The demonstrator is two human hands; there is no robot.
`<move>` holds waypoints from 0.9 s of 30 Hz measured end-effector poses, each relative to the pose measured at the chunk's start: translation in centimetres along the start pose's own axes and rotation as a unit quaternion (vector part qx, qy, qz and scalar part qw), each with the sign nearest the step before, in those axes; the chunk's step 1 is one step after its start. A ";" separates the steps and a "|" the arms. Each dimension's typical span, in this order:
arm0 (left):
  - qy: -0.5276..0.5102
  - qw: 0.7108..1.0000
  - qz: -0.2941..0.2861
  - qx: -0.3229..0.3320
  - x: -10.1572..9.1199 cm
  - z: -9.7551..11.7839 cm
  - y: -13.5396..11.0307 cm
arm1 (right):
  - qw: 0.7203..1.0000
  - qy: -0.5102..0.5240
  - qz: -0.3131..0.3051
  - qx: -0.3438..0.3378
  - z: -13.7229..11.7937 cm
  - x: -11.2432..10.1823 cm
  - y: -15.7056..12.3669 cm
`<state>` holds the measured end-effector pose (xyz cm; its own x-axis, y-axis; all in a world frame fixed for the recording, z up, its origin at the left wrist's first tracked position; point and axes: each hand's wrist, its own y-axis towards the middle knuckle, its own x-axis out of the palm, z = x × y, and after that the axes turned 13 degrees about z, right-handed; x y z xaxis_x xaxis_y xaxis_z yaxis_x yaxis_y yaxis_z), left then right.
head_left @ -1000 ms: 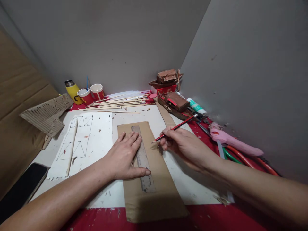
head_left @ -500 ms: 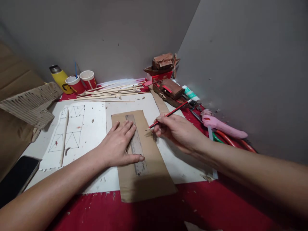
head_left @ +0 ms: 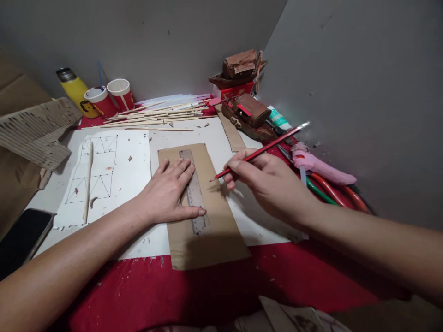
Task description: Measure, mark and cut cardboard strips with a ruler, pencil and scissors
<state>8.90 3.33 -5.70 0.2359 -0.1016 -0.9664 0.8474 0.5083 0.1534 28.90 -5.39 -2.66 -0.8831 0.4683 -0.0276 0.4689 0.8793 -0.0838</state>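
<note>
My left hand (head_left: pixel 168 193) lies flat with fingers spread, pressing a metal ruler (head_left: pixel 194 193) onto a brown cardboard strip (head_left: pixel 202 207). My right hand (head_left: pixel 266 182) pinches a red pencil (head_left: pixel 259 151), its tip hovering just right of the ruler, above the cardboard's right edge. The cardboard rests on a white sheet (head_left: pixel 221 138) over a red cloth (head_left: pixel 145 290).
A paper with a drawn triangle grid (head_left: pixel 97 170) and a stick (head_left: pixel 87 182) lies left. Behind are several wooden sticks (head_left: pixel 159 117), two red cups (head_left: pixel 110 97), a yellow bottle (head_left: pixel 74 90), wooden model boats (head_left: pixel 247 115), a pink glue gun (head_left: pixel 318 167). Corrugated cardboard (head_left: pixel 34 133) and a phone (head_left: pixel 20 237) sit far left.
The view has tilted down, so everything sits higher in frame. My right hand lifted the pencil's rear end slightly; my left hand stays flat on the ruler.
</note>
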 end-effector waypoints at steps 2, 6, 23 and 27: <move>0.001 1.000 0.003 0.002 0.0 0.0 0.0 | 1.000 -0.023 -0.014 -0.013 -0.5 -0.3 -1.2; 0.008 1.000 0.007 0.005 0.0 0.0 0.0 | 0.993 -0.090 -0.074 -0.014 -1.0 -0.8 -3.4; 0.014 1.000 0.010 0.008 0.2 -0.2 -0.1 | 0.918 -0.210 -0.183 -0.283 5.2 -0.8 -9.1; 0.011 1.000 0.013 0.008 0.2 -0.2 -0.1 | 0.914 -0.185 -0.197 -0.301 5.8 -0.5 -8.8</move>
<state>8.81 3.46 -5.98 0.2480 -0.0703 -0.9662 0.8489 0.4963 0.1818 25.08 -13.88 -7.64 -0.8773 0.1414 -0.4587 -0.0621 0.9142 0.4004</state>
